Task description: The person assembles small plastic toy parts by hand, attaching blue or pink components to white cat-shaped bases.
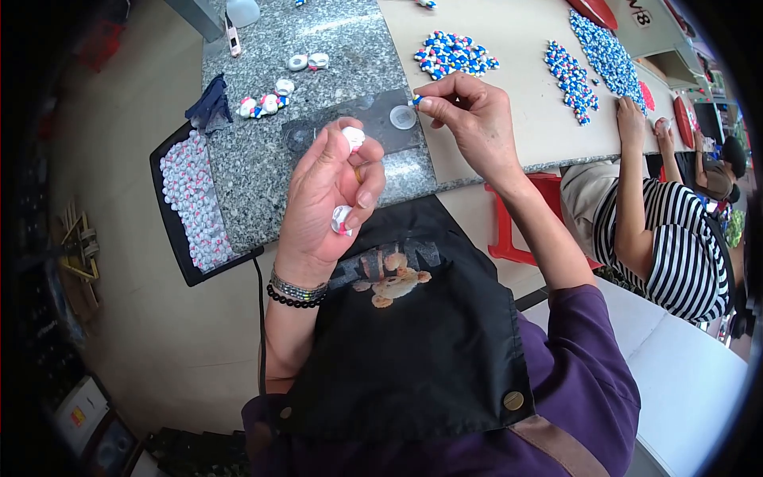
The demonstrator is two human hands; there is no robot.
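Observation:
My left hand [318, 187] is raised, palm up, above the granite table's near edge. Its thumb and index finger pinch a small white round piece [354, 140], while the curled lower fingers keep a white-and-pink piece [342, 220] against the palm. Over the table to the right, my right hand [482, 123] has thumb and forefinger closed on a small blue-and-yellow piece [416, 100]. Just below that pinch, a small round whitish disc or dish [403, 118] lies on a dark flat plate [373, 102].
A black tray [189, 270] of white-and-pink pieces sits at the left edge, beside a dark cloth [210, 103]. Loose white pieces [308, 61] lie farther back. Blue-and-white piles [453, 54] cover parts of the beige surface; a striped-shirted co-worker [671, 238] works at right, near a red stool [509, 230].

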